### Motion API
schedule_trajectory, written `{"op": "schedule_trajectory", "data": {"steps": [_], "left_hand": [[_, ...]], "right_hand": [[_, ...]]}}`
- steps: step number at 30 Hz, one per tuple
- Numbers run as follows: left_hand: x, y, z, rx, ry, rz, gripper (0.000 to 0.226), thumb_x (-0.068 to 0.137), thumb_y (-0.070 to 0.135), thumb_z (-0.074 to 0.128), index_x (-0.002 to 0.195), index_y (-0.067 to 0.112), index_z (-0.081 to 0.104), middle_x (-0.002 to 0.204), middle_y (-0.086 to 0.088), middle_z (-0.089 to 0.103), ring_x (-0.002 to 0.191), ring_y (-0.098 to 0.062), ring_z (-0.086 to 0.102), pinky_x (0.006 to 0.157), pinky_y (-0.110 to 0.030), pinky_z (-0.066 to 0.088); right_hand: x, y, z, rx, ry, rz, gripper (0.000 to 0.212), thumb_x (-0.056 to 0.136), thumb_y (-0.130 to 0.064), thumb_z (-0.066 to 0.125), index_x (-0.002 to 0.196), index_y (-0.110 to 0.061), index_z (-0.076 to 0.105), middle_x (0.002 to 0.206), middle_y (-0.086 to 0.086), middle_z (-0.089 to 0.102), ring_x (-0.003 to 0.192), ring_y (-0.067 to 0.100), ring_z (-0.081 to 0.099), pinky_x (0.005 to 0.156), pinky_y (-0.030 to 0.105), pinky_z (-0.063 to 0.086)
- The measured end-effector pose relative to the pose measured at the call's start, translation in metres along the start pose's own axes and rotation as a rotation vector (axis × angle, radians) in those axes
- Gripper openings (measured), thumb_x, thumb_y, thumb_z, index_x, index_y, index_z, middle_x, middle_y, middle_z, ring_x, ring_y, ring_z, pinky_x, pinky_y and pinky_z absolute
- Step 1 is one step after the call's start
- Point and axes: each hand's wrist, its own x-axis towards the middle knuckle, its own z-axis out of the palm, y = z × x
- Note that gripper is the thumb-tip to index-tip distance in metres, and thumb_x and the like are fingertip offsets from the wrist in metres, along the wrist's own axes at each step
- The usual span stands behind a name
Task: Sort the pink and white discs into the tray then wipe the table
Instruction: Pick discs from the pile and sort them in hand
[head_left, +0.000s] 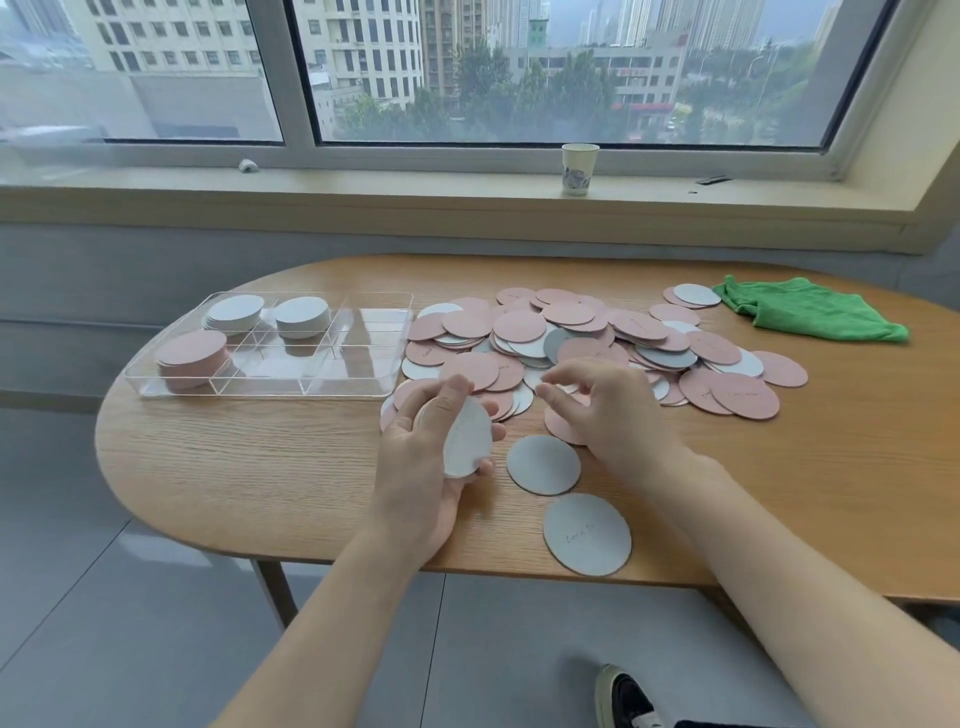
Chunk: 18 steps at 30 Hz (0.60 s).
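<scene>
White discs (466, 439) sit stacked in the left hand (423, 457), thumb and fingers curled round them. Right hand (605, 410) hovers at the heap (597, 343), fingers loosely bent, holding nothing I can see. Clear tray (358, 387) lies left, with pink and white stacks; green cloth (810, 309) far right.
</scene>
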Motion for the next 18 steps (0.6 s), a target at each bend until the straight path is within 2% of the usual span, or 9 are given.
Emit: {"op": "schedule_trajectory", "data": {"steps": [3,5,7,9,13,18], "left_hand": [[-0.002,-0.001,-0.001,0.025,-0.040,0.026,0.022,0.083,0.020,0.079,0.101,0.017,0.067,0.102,-0.021,0.070,0.083,-0.033,0.069,0.054,-0.030,0.044],[-0.003,-0.001,-0.001,0.039,-0.049,0.034,0.022,0.080,0.015,0.080,0.099,0.018,0.069,0.103,-0.020,0.071,0.084,-0.032,0.069,0.055,-0.031,0.045],[-0.004,0.000,0.000,0.032,-0.046,0.035,0.027,0.076,0.013,0.082,0.099,0.018,0.069,0.105,-0.021,0.071,0.084,-0.032,0.070,0.054,-0.031,0.046],[-0.004,0.000,0.000,0.031,-0.049,0.037,0.029,0.076,0.011,0.082,0.101,0.016,0.068,0.106,-0.022,0.071,0.084,-0.032,0.071,0.053,-0.031,0.047],[-0.003,-0.001,0.000,0.044,-0.057,0.046,0.030,0.083,0.000,0.077,0.107,0.012,0.065,0.102,-0.021,0.071,0.084,-0.032,0.070,0.051,-0.031,0.049],[-0.003,-0.003,-0.002,0.058,-0.083,0.060,0.030,0.086,-0.005,0.075,0.109,0.011,0.064,0.101,-0.021,0.071,0.086,-0.033,0.069,0.052,-0.031,0.051]], "right_hand": [[0.023,0.018,-0.001,-0.143,-0.129,0.045,0.030,0.090,-0.032,0.075,0.108,-0.009,0.076,0.107,0.003,0.074,0.103,0.019,0.064,0.087,0.027,0.043],[0.035,0.023,-0.001,-0.172,-0.210,0.076,0.030,0.088,-0.037,0.075,0.104,-0.011,0.076,0.104,0.003,0.073,0.102,0.023,0.064,0.090,0.033,0.047],[0.041,0.027,0.001,-0.241,-0.273,0.072,0.031,0.086,-0.044,0.075,0.094,-0.014,0.076,0.095,0.001,0.071,0.095,0.023,0.062,0.086,0.038,0.049],[0.044,0.030,0.003,-0.292,-0.292,0.051,0.033,0.085,-0.049,0.073,0.091,-0.017,0.077,0.099,-0.001,0.070,0.096,0.020,0.060,0.086,0.039,0.048],[0.046,0.031,0.005,-0.327,-0.293,-0.019,0.031,0.090,-0.048,0.068,0.100,-0.021,0.080,0.109,-0.005,0.069,0.104,0.017,0.059,0.086,0.036,0.048],[0.043,0.039,0.008,-0.424,-0.245,-0.179,0.030,0.099,-0.043,0.057,0.098,-0.023,0.079,0.096,-0.003,0.072,0.097,0.021,0.064,0.066,0.032,0.046]]}}
